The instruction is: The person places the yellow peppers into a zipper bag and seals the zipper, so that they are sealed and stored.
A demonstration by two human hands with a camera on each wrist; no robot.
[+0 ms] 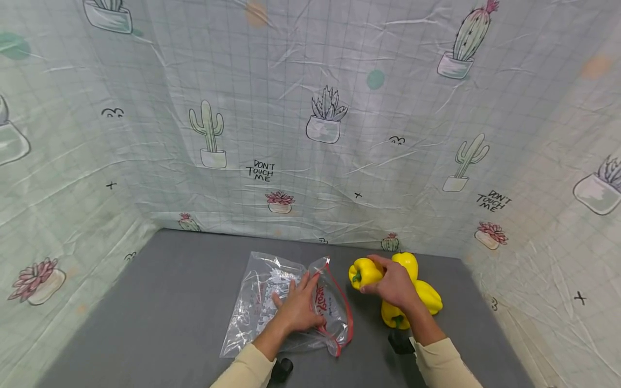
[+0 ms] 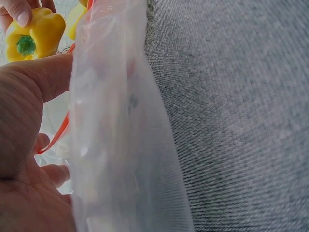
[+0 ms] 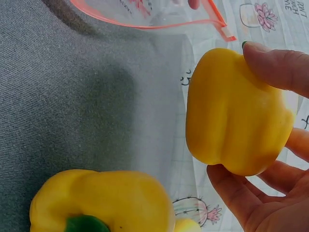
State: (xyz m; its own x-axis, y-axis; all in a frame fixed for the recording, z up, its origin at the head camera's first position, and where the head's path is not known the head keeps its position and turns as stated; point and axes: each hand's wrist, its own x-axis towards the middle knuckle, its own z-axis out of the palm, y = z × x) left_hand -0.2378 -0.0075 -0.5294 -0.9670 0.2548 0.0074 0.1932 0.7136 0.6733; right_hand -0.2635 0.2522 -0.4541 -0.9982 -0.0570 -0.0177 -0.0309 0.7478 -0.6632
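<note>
A yellow bell pepper point(image 1: 363, 274) with a green stem is in my right hand point(image 1: 397, 285), raised beside the bag's mouth. In the right wrist view the thumb lies on one side of this pepper point(image 3: 227, 113) and the fingers on the other. My left hand point(image 1: 297, 311) rests on a clear zip bag point(image 1: 248, 318) with a red zip edge, fingers spread. Its thumb point(image 2: 48, 75) reaches to the plastic in the left wrist view, and a fingertip is right at the red edge. The bag's mouth gapes toward the peppers.
Three more yellow bell peppers point(image 1: 429, 297) lie clustered under and beyond the right forearm. Black wrist devices point(image 1: 400, 343) sit below both hands. The grey table point(image 1: 160, 323) is enclosed by a cactus-print sheet point(image 1: 271, 118) at the back and sides.
</note>
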